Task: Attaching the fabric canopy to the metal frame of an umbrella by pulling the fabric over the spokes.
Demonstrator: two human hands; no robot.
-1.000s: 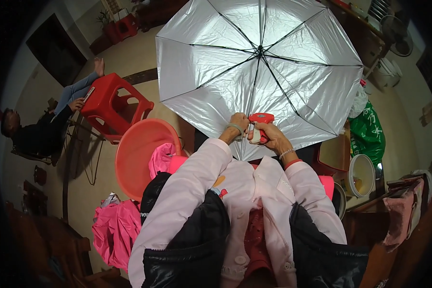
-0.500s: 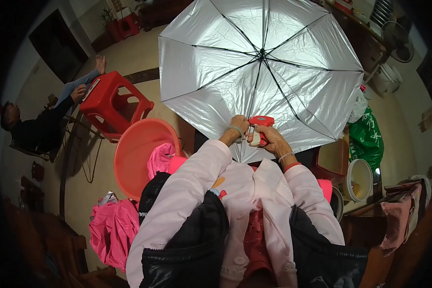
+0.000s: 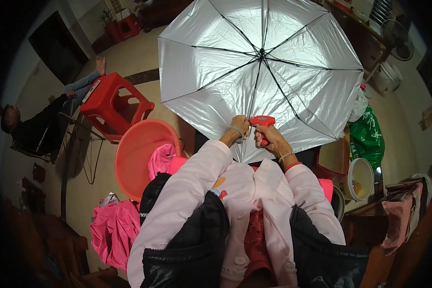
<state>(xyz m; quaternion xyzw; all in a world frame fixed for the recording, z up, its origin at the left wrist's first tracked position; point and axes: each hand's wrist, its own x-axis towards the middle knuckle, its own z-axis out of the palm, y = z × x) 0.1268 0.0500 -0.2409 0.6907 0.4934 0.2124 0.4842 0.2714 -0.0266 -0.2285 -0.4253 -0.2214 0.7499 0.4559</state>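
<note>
An opened umbrella (image 3: 216,72) with silver lining and dark ribs spreads in front of me, its inner side facing up. My left hand (image 3: 240,126) is closed on the silver fabric along one rib near its lower edge; what lies inside the pinch is hidden. Wrapped in the fingers of my right hand (image 3: 272,139) is a red tagging gun (image 3: 263,121), its handle mostly covered. The gun's front end sits right beside my left fingertips, over the fabric.
An orange-red basin (image 3: 129,149) with pink fabric stands at left, near a red plastic stool (image 3: 113,98). Another person (image 3: 38,120) sits beyond. Bunched pink cloth (image 3: 114,230) lies lower left. At right are a green bag (image 3: 367,137) and a white bucket (image 3: 361,180).
My right hand has squeezed tighter round the tagging gun; its pale trigger no longer shows. My left hand stays in place. The seated person's hand has moved off the stool toward their leg.
</note>
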